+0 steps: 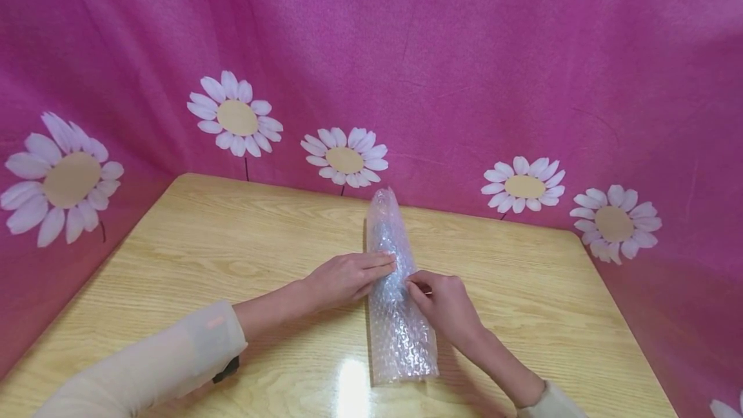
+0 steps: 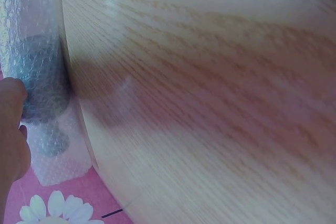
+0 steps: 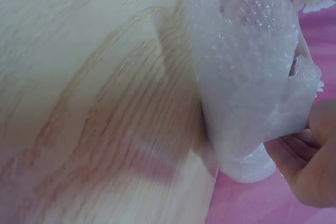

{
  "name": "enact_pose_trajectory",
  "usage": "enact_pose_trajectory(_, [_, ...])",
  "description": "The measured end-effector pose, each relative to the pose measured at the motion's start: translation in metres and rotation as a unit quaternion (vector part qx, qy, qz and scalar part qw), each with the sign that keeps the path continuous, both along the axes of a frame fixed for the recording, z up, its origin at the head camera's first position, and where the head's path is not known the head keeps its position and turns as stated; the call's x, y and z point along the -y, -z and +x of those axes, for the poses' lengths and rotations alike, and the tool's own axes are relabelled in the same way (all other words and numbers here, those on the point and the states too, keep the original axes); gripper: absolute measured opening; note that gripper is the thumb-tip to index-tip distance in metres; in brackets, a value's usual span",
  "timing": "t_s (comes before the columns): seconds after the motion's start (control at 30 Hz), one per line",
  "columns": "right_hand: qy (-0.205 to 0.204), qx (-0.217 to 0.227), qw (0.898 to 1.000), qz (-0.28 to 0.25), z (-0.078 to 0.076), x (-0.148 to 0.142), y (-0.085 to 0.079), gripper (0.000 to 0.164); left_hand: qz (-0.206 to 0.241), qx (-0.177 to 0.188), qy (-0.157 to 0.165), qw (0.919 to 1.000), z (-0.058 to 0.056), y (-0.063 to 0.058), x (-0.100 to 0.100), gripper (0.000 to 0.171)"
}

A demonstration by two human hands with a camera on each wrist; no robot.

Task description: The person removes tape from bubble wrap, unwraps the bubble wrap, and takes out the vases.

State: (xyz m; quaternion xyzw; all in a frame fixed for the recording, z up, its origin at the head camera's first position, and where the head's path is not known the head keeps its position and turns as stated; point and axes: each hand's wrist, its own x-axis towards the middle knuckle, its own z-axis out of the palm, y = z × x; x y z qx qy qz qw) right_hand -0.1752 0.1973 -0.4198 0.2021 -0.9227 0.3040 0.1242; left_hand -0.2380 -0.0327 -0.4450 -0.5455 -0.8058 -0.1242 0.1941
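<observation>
A long roll of clear bubble wrap [image 1: 403, 347] lies on the table, its far end near the back edge. Through the plastic, the left wrist view shows a dark, rounded object [image 2: 44, 74] with a smaller knob-like part below it; its kind cannot be made out. My left hand [image 1: 348, 276] rests on the roll from the left, fingers extended across the top. On the other side, my right hand [image 1: 447, 305] pinches the loose edge of the wrap between thumb and fingers. In the right wrist view, a flap of the wrap [image 3: 291, 103] stands lifted at those fingertips.
The wood-grain table [image 1: 261, 231] has rounded far corners. A pink cloth [image 1: 441, 63] with printed white daisies hangs behind it and along both sides. Light reflects off the tabletop left of the roll's near end.
</observation>
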Motion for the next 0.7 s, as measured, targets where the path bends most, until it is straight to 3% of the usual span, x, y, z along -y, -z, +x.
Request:
enact_pose_trajectory(0.3, [0.026, 0.047, 0.996, -0.073, 0.000, -0.006, 0.002, 0.006, 0.006, -0.005, 0.005, 1.0000, -0.001, 0.000, 0.000, 0.044])
enact_pose_trajectory(0.7, [0.036, 0.065, 0.994, -0.081, 0.003, -0.014, 0.004, 0.006, 0.009, 0.011, 0.003, 0.9999, 0.000, 0.000, 0.002, 0.041])
